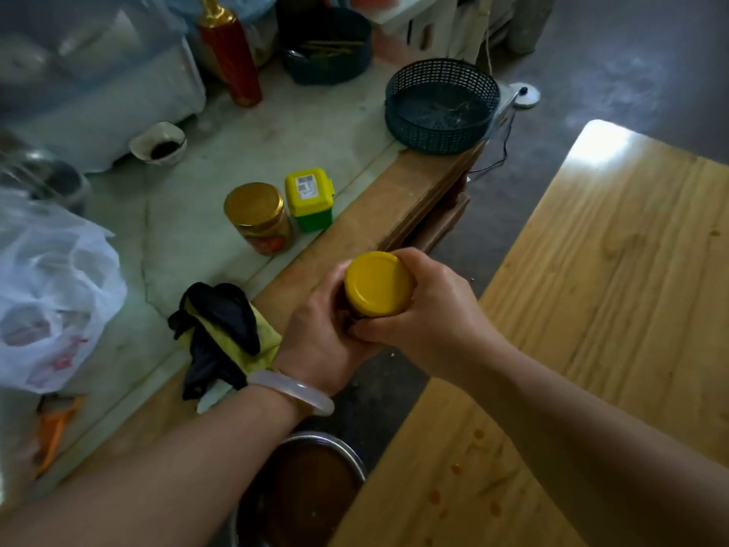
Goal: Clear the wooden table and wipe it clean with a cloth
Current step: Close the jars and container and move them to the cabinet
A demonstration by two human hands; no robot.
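— Yellow lid (378, 283) was about all that showed of the jar; what was under it?

— Hardly anything could be seen. The left hand (324, 329) was wrapped around the jar's body from nine o'clock, and the right hand (428, 313) curled over it from three o'clock, fingers reaching past the lid's far edge. Both were clamped on it, so the glass and any label were hidden. It was held in the air over the gap between the wooden desk (615, 294) at three o'clock and the side counter (252, 144) at eleven.

— Any writing elsewhere?

— The small yellow-and-green box (310, 199) at twelve o'clock carried a white sticker on top, too blurred to read. Just beside it the gold-lidded jar (260, 218) had a label, unreadable as well.

— And the cloth?

— A black-and-yellow cloth (221, 337) lay bunched on the counter edge at nine o'clock, its near end hidden behind the left wrist and its pale bangle (294, 390).

— The desk itself?

— Its near and right parts were cut off by the frame; reddish drips (457, 467) dotted it at five o'clock. At six o'clock, a metal bowl (303, 491) of brown contents sat half behind the left forearm.
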